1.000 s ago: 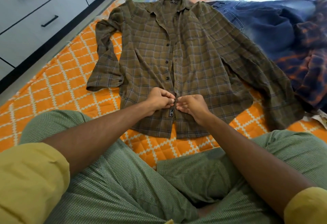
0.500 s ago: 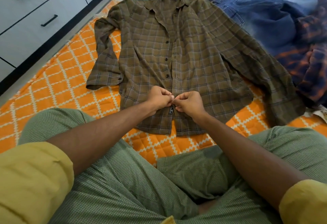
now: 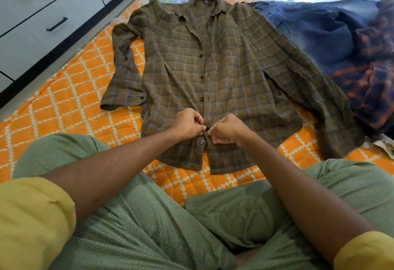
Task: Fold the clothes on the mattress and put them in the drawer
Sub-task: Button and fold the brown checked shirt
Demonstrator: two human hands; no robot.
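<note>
Pinching the front placket near the hem, the left hand [image 3: 187, 125] and right hand [image 3: 229, 130] meet at the middle of the olive plaid shirt [image 3: 223, 73], fingers curled on the cloth at a dark button. That shirt lies flat, face up, on the orange quilted mattress [image 3: 70, 107], collar far from the person, hem just ahead of the crossed legs in green trousers [image 3: 149, 222]. Its left sleeve is bent back beside the body; its right sleeve runs out toward the mattress's right side, ending beside a heap of blue jeans [image 3: 315, 33] and a dark orange-blotched garment [image 3: 375, 77]. Bare mattress shows left of the shirt. White drawers [image 3: 42, 14] with 2 black handles stand along the left edge.
</note>
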